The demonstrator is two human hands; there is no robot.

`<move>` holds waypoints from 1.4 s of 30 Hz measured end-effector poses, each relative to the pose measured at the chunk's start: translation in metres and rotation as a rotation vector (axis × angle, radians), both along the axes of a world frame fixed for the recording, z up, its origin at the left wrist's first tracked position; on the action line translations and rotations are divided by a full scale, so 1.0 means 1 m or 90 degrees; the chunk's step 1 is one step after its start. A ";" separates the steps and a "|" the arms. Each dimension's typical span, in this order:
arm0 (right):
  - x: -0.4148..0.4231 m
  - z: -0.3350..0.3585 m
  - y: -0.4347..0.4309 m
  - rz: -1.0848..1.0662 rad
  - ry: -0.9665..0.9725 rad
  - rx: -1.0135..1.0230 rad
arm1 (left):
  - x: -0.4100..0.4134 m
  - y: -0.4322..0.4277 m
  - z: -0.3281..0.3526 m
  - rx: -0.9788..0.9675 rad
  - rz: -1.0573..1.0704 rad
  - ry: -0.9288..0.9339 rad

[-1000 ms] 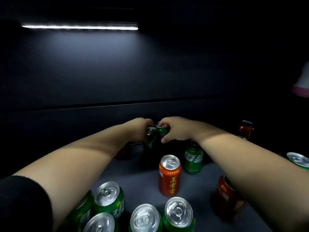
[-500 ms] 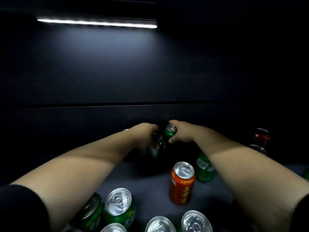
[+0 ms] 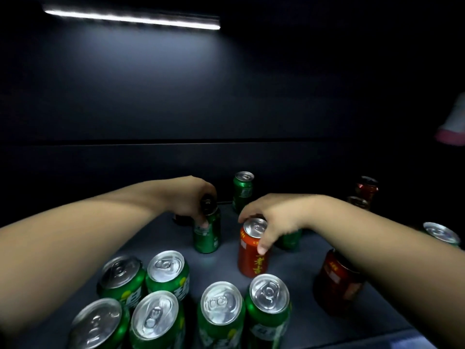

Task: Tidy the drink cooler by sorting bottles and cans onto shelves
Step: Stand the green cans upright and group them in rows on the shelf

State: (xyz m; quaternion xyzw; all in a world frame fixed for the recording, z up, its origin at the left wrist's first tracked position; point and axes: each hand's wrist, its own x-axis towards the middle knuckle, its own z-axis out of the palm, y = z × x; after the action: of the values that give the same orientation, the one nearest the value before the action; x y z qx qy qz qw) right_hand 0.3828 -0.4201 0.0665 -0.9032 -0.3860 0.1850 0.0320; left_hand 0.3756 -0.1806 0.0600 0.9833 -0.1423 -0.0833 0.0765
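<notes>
Right hand [image 3: 274, 217] has moved from the rear-edge green can [image 3: 242, 192] to grip the red herbal-tea can [image 3: 251, 263]; left hand [image 3: 191, 197] grips the nearer green can [image 3: 207, 235]; sorting largely remains.

Light strip [image 3: 130, 18] overhead, dark back wall [image 3: 226, 96], blurred pink-white object [image 3: 453, 129] far right

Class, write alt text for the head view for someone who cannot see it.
In a dark cooler, the left hand grips a green can and the right hand grips an orange can. Six more green cans stand nearer; a light strip glows above.
</notes>
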 end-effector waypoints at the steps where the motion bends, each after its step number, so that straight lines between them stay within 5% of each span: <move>1: -0.001 -0.002 0.001 0.005 -0.011 0.001 | 0.000 0.000 -0.001 -0.003 0.004 -0.001; 23: 0.097 -0.023 0.053 -0.195 -0.083 0.366 | -0.004 0.020 -0.001 -0.049 -0.015 0.023; 42: 0.111 -0.029 0.009 -0.258 -0.057 0.249 | -0.021 0.003 0.006 -0.042 0.023 0.058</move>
State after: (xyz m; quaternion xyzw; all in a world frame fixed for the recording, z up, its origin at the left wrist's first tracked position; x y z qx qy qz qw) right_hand 0.4935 -0.4112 0.0371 -0.9458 -0.2272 0.0569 0.2248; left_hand 0.3551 -0.1775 0.0657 0.9778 -0.1237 -0.1222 0.1167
